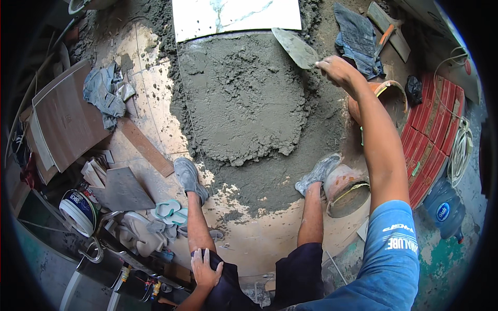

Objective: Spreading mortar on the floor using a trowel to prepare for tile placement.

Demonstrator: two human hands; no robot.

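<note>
My right hand (340, 72) grips a pointed trowel (294, 49) by its handle end. The blade lies at the upper right corner of a bed of wet grey mortar (244, 98), its tip by the edge of a white marbled tile (236, 18). The mortar is rough in the middle and smoother near its lower edge. A thin string (188, 103) runs along the left side of the bed. My left hand (206, 269) rests on my left knee, fingers spread and holding nothing.
Beside my right foot stands a mortar-smeared bucket (348, 192), and an orange bucket (383, 101) tilts farther up. Red tile boxes (433, 127) and a blue water jug (445, 207) are at right. Boards (70, 114), rags (105, 90) and a paint pail (78, 212) crowd the left.
</note>
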